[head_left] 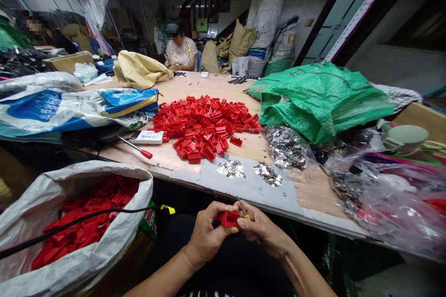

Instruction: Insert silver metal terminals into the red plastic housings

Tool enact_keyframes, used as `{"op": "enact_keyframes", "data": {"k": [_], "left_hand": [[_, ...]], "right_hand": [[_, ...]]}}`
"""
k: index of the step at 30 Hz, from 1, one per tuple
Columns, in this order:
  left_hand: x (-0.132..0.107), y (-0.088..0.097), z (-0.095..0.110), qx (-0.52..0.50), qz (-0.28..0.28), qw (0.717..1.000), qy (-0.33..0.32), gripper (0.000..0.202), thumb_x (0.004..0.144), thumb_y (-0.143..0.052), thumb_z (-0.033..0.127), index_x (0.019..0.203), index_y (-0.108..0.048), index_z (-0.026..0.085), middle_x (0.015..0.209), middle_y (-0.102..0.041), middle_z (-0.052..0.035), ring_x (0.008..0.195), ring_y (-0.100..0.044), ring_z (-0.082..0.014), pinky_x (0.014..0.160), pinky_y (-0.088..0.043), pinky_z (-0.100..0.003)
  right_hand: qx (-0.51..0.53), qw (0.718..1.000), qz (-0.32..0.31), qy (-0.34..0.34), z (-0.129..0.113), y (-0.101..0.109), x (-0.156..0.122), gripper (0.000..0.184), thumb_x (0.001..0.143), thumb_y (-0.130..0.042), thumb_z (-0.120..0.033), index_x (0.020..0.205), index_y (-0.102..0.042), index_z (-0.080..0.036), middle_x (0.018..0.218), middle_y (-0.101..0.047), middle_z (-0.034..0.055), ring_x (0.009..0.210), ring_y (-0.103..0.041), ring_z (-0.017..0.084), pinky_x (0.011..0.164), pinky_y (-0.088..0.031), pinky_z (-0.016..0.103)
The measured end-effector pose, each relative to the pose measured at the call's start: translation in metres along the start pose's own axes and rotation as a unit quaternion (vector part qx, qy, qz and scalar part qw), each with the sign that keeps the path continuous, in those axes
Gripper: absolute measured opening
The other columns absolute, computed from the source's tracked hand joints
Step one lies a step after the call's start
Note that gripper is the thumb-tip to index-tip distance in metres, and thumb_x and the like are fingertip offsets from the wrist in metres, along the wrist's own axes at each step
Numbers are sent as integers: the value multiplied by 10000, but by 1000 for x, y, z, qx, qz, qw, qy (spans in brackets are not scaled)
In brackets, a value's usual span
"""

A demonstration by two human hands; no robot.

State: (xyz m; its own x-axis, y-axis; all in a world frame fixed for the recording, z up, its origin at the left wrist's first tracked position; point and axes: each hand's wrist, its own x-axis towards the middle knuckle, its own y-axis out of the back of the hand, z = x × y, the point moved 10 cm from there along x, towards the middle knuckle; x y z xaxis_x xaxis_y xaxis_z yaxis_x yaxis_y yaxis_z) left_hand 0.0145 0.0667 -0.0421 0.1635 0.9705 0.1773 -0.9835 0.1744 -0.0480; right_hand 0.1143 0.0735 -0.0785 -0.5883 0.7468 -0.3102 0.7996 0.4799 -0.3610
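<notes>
My left hand (pixel 205 233) is closed around a small red plastic housing (pixel 229 218), an open box shape, held low in front of the table edge. Close against it is my right hand (pixel 259 227), its fingers pinching a thin metal tool (pixel 241 204) with a yellow band; the exact kind of tool is unclear. The tool's tip points up beside the housing, and the right thumb touches the housing's edge. Beyond the hands, two small piles of flat silvery metal pieces, a left pile (pixel 231 168) and a right pile (pixel 268 174), lie on a grey sheet (pixel 244 189).
A heap of red housings (pixel 209 120) covers the table's middle. At left, a white sack (pixel 139 195) holds more. A red-handled tool (pixel 146 153) lies near a white box (pixel 147 137). Green sacking (pixel 320 97) and bagged metal pieces (pixel 289 146) sit right. A person (pixel 181 53) sits opposite.
</notes>
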Motion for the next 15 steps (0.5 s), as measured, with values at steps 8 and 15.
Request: {"op": "enact_keyframes", "data": {"k": [8, 15], "left_hand": [[12, 4, -17, -223, 52, 971, 64, 292, 672, -768, 209, 913, -605, 178, 1016, -722, -89, 928, -675, -222, 845, -515, -325], [12, 27, -30, -185, 178, 965, 57, 362, 560, -826, 298, 843, -656, 150, 915, -738, -100, 790, -685, -198, 729, -536, -265]], "right_hand": [[-2, 999, 20, 31, -5, 0, 15, 515, 657, -689, -633, 821, -459, -202, 525, -329, -97, 431, -206, 34, 411, -114, 189], [-379, 890, 207, 145, -74, 58, 25, 283, 819, -551, -489, 821, -554, -206, 760, -589, 5, 671, -527, 152, 600, -389, 261]]}}
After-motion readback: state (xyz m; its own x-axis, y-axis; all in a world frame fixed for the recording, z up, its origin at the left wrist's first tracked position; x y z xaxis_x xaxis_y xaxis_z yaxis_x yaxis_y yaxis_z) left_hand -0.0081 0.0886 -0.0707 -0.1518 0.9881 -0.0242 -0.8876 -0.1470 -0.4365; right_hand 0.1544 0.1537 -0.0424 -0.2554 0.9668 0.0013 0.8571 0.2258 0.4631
